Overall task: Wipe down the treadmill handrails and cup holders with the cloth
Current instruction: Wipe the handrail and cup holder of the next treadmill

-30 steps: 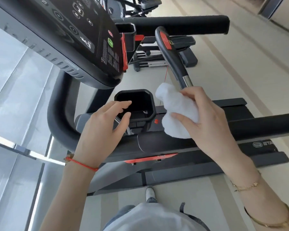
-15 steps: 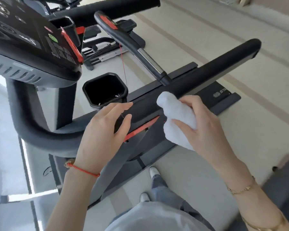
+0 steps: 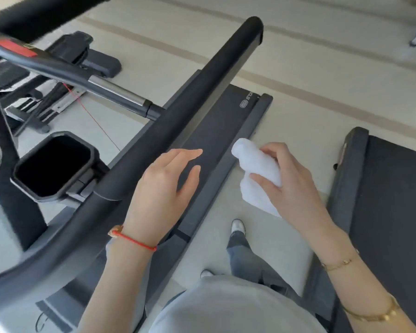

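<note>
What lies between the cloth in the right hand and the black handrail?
In the head view, the open left hand hovers between the white cloth, gripped by the right hand, and the handrail. The dark treadmill belt runs below.

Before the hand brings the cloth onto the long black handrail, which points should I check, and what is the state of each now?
1. Cloth held by right hand: ok.
2. Cloth touching the handrail: not ok, it is beside the rail, over the floor.
3. Left hand free: ok, fingers relaxed, holding nothing.
4. Rail top free of objects: ok.
5. Cup holder empty: cannot tell, inside too dark.
6. Cloth damp: cannot tell.
</note>
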